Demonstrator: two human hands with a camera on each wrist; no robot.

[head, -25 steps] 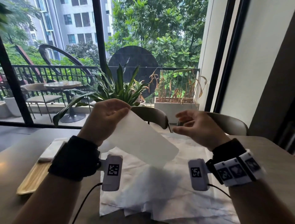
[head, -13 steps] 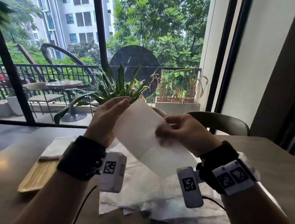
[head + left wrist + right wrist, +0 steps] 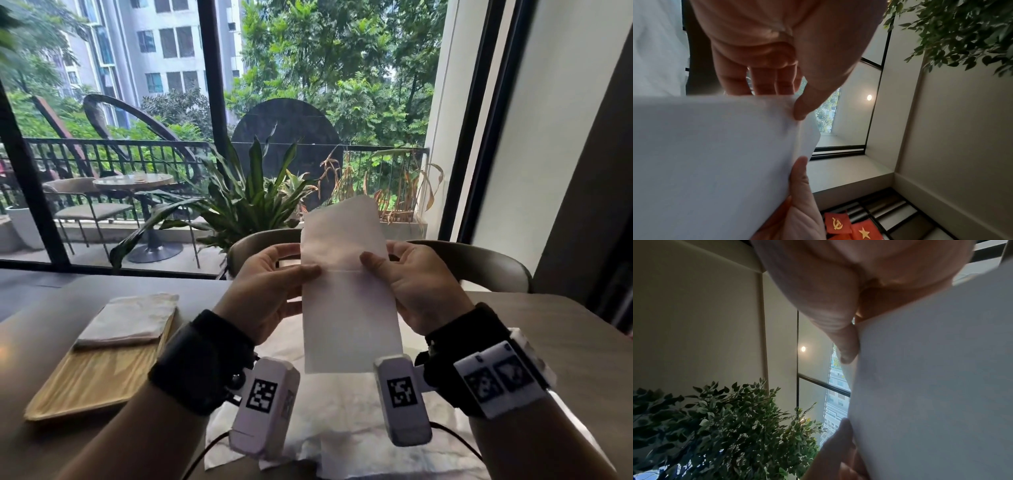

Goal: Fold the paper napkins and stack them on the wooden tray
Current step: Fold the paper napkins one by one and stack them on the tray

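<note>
I'm pinching a napkin (image 3: 346,284) upright between both hands, left hand (image 3: 270,291) and right hand (image 3: 418,284) gripping its side edges. Folded napkins (image 3: 128,320) sit on the tray (image 3: 92,380).

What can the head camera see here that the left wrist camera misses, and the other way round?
Only the head view shows the wooden tray with folded napkins on it, the table and unfolded napkins below. Only the left wrist view shows small red flags and a ceiling lamp. Both show the held napkin, pinched by the left hand and right hand.
</note>
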